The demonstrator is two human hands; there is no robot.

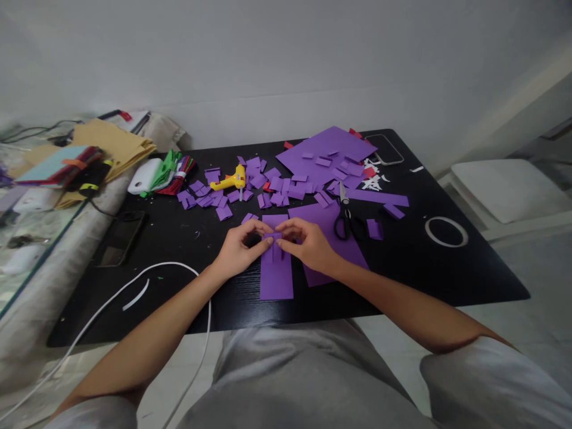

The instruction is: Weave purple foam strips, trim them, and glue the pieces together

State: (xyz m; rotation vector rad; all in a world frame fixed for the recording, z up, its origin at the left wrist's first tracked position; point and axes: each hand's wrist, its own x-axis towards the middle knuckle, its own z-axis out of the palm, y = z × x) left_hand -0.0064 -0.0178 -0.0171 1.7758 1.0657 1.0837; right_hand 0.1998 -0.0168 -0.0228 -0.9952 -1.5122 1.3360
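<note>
A purple paper strip lies upright on the black table in front of me. Above its upper half, a small folded purple paper piece is pinched between both hands. My left hand grips its left side with thumb and fingers. On the opposite side, my right hand holds it the same way, the two thumbs nearly meeting. Part of the piece is hidden behind the fingers. A larger purple sheet lies partly under my right hand and wrist.
Black-handled scissors rest on the larger sheet. Beyond my hands are many small folded purple pieces and a yellow glue gun. A tape ring is at right, a phone at left. A white cable crosses the left front edge.
</note>
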